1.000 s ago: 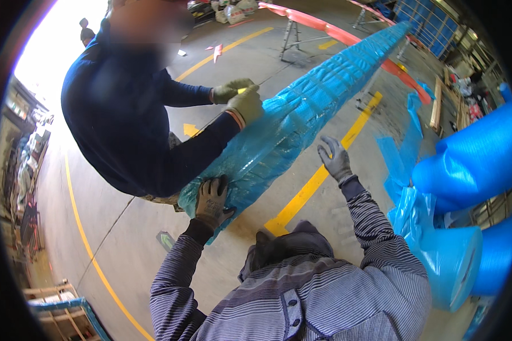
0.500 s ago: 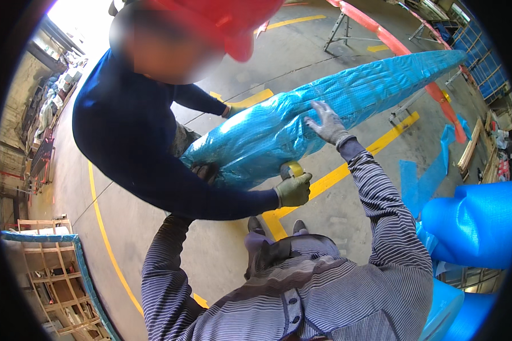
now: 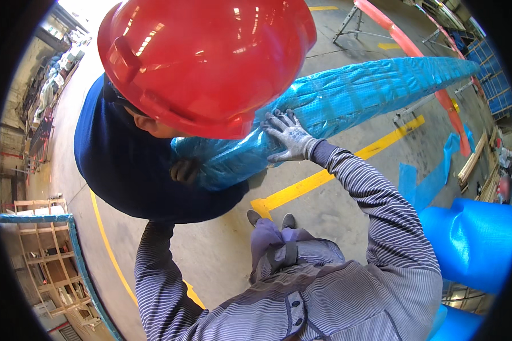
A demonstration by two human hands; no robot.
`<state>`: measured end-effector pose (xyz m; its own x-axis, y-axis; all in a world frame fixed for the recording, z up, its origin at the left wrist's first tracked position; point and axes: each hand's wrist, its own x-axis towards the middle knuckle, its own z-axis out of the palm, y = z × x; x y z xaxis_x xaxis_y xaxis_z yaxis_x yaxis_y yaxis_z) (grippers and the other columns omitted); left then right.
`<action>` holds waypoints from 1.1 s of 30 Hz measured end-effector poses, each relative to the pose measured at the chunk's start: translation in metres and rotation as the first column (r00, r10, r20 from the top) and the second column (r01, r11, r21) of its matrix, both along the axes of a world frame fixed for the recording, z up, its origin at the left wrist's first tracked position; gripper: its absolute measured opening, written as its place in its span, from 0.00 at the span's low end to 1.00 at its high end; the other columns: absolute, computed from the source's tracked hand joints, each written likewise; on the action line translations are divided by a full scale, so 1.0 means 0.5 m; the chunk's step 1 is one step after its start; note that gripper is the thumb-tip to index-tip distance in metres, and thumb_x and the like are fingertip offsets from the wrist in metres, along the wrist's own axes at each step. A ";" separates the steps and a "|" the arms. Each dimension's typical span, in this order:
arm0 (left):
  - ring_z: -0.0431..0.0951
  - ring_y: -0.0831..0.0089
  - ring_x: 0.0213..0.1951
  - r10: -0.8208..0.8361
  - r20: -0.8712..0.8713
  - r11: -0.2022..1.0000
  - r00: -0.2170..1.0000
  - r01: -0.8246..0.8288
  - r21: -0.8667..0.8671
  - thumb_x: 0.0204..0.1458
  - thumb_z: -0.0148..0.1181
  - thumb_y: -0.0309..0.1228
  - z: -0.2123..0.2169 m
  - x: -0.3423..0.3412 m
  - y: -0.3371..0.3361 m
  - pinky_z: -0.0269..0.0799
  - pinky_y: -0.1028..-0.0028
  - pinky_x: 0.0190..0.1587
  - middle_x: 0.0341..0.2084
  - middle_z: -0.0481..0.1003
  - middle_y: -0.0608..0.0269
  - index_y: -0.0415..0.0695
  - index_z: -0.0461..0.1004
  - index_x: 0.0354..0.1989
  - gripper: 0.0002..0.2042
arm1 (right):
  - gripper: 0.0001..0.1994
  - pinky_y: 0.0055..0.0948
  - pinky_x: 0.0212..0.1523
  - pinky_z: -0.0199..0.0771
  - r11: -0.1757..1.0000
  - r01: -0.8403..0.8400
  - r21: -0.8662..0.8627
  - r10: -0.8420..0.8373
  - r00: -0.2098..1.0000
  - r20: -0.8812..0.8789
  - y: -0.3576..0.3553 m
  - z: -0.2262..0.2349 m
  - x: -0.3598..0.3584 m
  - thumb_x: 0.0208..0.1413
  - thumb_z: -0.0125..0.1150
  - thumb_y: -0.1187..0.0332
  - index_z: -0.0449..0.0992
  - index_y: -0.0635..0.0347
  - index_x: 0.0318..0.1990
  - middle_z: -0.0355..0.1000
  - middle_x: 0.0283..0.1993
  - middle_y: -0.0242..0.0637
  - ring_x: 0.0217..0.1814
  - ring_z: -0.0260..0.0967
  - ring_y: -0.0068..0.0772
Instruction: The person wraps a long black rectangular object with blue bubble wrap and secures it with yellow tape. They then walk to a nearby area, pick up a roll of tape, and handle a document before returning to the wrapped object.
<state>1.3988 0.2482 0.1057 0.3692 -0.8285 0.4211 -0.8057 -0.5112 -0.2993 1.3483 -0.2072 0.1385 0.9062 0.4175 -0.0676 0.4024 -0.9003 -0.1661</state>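
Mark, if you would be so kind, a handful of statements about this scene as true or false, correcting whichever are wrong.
1. The right hand rests with fingers spread on the long blue-wrapped bundle. True.
2. The hard hat is white. False: it is red.
3. The left hand is fully in view. False: it is partly hidden by the co-worker in the dark blue top.
4. A large blue roll lies toward the picture's right edge. True.
5. The slatted wooden frame with blue edging is at the upper right. False: it is at the lower left.
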 end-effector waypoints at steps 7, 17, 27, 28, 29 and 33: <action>0.64 0.45 0.68 0.073 -0.142 0.992 0.987 -0.056 0.117 0.56 0.61 0.40 0.016 -0.013 0.014 0.60 0.42 0.70 0.67 0.63 0.47 0.51 0.74 0.63 0.24 | 0.61 0.68 0.80 0.23 0.986 -0.006 -0.169 -0.005 0.998 -0.065 0.005 -0.016 0.001 0.47 0.71 0.31 0.41 0.44 0.81 0.32 0.85 0.49 0.87 0.27 0.61; 0.59 0.45 0.72 0.080 -0.398 0.991 0.914 -0.032 0.126 0.50 0.68 0.48 0.079 -0.025 -0.004 0.52 0.46 0.75 0.71 0.60 0.47 0.48 0.68 0.70 0.37 | 0.57 0.65 0.82 0.26 0.985 0.050 -0.168 -0.049 0.999 0.009 0.023 -0.012 -0.008 0.49 0.73 0.38 0.44 0.43 0.81 0.36 0.85 0.47 0.87 0.31 0.57; 0.57 0.46 0.73 0.255 -0.555 0.967 0.792 -0.207 0.149 0.43 0.75 0.46 0.029 -0.037 0.009 0.51 0.50 0.76 0.72 0.59 0.48 0.47 0.63 0.72 0.45 | 0.56 0.63 0.82 0.27 0.976 0.072 -0.207 -0.069 0.997 0.024 0.032 -0.010 -0.014 0.51 0.73 0.39 0.44 0.44 0.81 0.37 0.85 0.45 0.87 0.31 0.55; 0.56 0.47 0.74 0.245 -0.499 0.968 0.831 -0.184 0.170 0.43 0.75 0.46 0.036 -0.040 0.008 0.51 0.50 0.77 0.72 0.58 0.48 0.48 0.62 0.73 0.46 | 0.56 0.63 0.82 0.28 0.975 0.072 -0.210 -0.068 0.997 0.025 0.032 -0.009 -0.015 0.51 0.73 0.39 0.44 0.44 0.81 0.37 0.85 0.45 0.87 0.31 0.55; 0.55 0.47 0.74 0.195 -0.410 0.979 0.891 -0.151 0.138 0.43 0.75 0.46 0.045 -0.044 0.005 0.50 0.49 0.77 0.73 0.58 0.48 0.48 0.62 0.73 0.46 | 0.56 0.63 0.82 0.28 0.974 0.073 -0.215 -0.069 0.997 0.026 0.033 -0.009 -0.015 0.51 0.73 0.39 0.44 0.43 0.81 0.37 0.85 0.46 0.87 0.32 0.55; 0.54 0.49 0.75 0.274 -0.409 0.959 0.870 -0.213 0.188 0.44 0.75 0.43 0.075 -0.067 -0.009 0.48 0.50 0.78 0.74 0.57 0.51 0.48 0.62 0.73 0.45 | 0.56 0.64 0.82 0.29 0.969 0.077 -0.236 -0.077 0.997 0.008 0.034 -0.008 -0.014 0.51 0.72 0.38 0.42 0.42 0.81 0.35 0.85 0.45 0.87 0.31 0.55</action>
<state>1.3651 0.2437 0.1431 0.6848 -0.7255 0.0691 -0.7252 -0.6877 -0.0336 1.3411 -0.1900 0.1346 0.9347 0.3189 -0.1571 0.3305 -0.9422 0.0542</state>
